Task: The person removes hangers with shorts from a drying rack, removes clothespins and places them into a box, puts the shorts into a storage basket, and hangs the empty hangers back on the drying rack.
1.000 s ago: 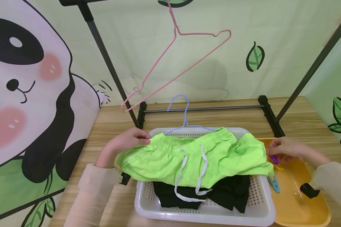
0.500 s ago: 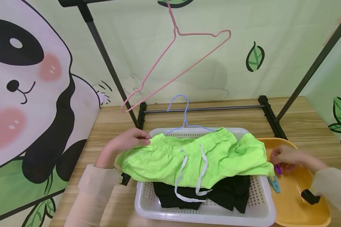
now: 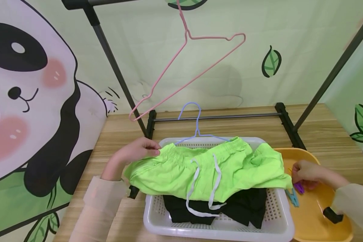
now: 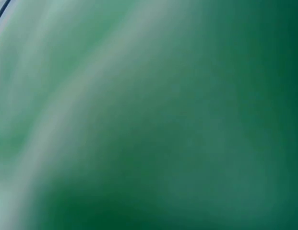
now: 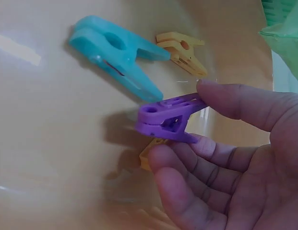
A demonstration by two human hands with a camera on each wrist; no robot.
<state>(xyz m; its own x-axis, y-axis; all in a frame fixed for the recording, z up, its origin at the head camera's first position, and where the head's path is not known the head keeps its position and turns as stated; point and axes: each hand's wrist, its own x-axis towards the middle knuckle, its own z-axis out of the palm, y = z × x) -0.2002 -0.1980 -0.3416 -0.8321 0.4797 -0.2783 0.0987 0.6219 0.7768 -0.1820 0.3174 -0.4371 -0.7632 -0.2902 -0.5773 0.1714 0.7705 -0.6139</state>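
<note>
Bright green shorts (image 3: 181,174) with a white drawstring lie across a white basket (image 3: 217,232), and a blue hanger (image 3: 197,122) reaches up from behind their waistband. My left hand (image 3: 136,150) pinches the left end of that waistband. Over the yellow tub, my right hand (image 3: 310,173) holds a purple clothespin (image 5: 170,117) by its two handles, between thumb and fingers. A larger turquoise clothespin (image 5: 113,55) and a yellow clothespin (image 5: 182,50) lie in the tub close by. A second yellow clothespin (image 5: 146,153) is partly hidden behind the fingers. The left wrist view is only a green blur.
Black cloth (image 3: 245,205) lies in the basket under the shorts. The yellow tub (image 3: 317,228) stands against the basket's right side. A pink hanger (image 3: 186,84) hangs above, and a dark rack (image 3: 230,116) stands behind on the wooden table (image 3: 121,126).
My right hand has moved slightly right and down over the tub, carrying the purple clothespin away from the shorts' edge. My left hand stays at the waistband.
</note>
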